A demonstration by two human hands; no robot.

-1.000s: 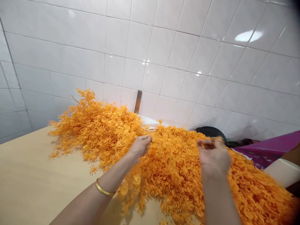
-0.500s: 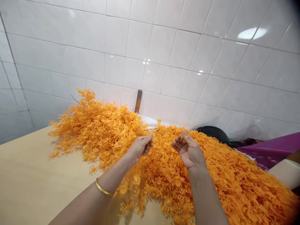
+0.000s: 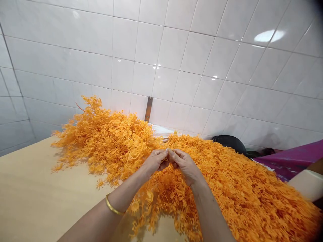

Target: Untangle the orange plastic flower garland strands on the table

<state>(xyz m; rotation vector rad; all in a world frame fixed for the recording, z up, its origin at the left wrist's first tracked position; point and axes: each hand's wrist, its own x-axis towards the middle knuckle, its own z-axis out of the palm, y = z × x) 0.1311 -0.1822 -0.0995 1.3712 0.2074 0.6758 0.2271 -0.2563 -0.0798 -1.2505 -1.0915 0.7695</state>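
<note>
My left hand (image 3: 155,162) and my right hand (image 3: 184,165) meet over a heap of orange plastic sprigs (image 3: 234,188) with small flower-like heads. The left fingers are closed in a pinch, and orange bits show around them. Against the left fingertips, the right thumb and fingers are pinched together too. Whatever lies between the fingertips is too small and hidden to make out. Behind and left of my hands, a looser bunch of longer orange sprigs (image 3: 108,141) spreads over the table. More sprigs hang below my wrists.
The pale wooden table (image 3: 32,188) shows at the left. A white tiled wall (image 3: 101,40) rises behind, with a brown metal strip (image 3: 148,109) low on it. At the right are a black round object (image 3: 229,143), purple sheeting (image 3: 290,161) and a cream block (image 3: 306,185).
My right hand has moved left and its fingers have closed together at the left fingertips. My left hand has moved only slightly. The orange heap looks the same.
</note>
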